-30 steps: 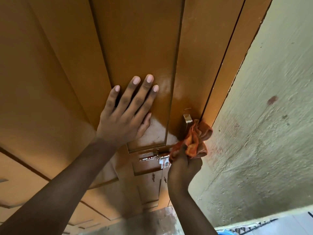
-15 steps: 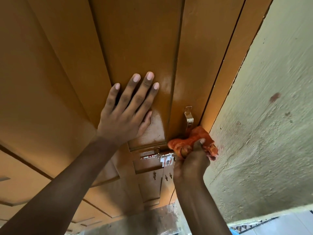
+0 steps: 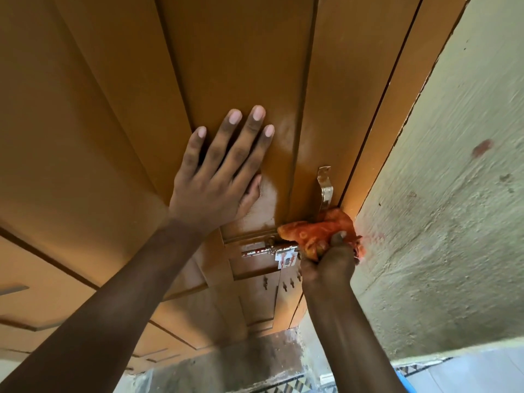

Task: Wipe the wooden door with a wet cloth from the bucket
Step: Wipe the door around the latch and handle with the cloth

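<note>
**Wet cloth at the door's latch edge**

The orange cloth (image 3: 317, 235), soft, limp and likely light, sits bunched against the wooden door (image 3: 241, 66) just below the metal handle (image 3: 324, 188) and beside the sliding bolt (image 3: 263, 251). The right hand (image 3: 329, 265) grips its wadded middle, the best hold. The left hand (image 3: 215, 188) presses flat, fingers straight, on a glossy painted panel. Rough plaster wall (image 3: 439, 222) adjoins.

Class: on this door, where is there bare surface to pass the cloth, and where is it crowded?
Free: the panel above the left hand, and the strip above the metal handle. Crowded: by the bolt, where the right hand grips the orange cloth.
</note>
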`<state>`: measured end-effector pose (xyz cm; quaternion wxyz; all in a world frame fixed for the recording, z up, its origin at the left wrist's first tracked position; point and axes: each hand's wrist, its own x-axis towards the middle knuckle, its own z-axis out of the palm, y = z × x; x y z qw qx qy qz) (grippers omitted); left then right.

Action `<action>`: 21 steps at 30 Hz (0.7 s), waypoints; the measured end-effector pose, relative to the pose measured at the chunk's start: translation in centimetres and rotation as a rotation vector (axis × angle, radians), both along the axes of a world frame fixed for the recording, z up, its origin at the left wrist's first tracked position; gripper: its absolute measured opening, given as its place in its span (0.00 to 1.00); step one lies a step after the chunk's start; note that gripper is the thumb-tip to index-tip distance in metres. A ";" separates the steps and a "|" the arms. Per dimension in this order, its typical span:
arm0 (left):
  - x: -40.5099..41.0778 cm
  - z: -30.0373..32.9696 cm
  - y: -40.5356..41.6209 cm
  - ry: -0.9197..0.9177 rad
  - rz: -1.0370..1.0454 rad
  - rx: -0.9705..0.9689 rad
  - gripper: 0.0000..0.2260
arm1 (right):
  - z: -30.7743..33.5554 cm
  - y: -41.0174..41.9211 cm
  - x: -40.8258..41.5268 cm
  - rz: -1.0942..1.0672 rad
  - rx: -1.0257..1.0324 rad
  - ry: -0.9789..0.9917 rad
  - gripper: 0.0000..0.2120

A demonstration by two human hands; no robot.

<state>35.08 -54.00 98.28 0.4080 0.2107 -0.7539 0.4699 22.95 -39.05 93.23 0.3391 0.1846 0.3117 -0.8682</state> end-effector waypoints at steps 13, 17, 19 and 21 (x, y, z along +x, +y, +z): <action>-0.1 -0.2 -0.2 0.005 -0.021 0.010 0.31 | 0.1 1.4 -2.1 0.052 0.060 -0.019 0.09; -0.1 -0.2 -0.1 0.008 -0.028 0.010 0.32 | -0.4 0.4 -0.1 0.037 0.131 0.057 0.18; -0.1 -0.2 -0.1 0.010 -0.031 0.016 0.32 | -0.3 0.0 0.5 0.056 0.108 0.038 0.19; -0.1 -0.3 -0.2 0.010 -0.025 0.015 0.32 | 0.0 0.6 -0.4 0.075 0.086 0.008 0.14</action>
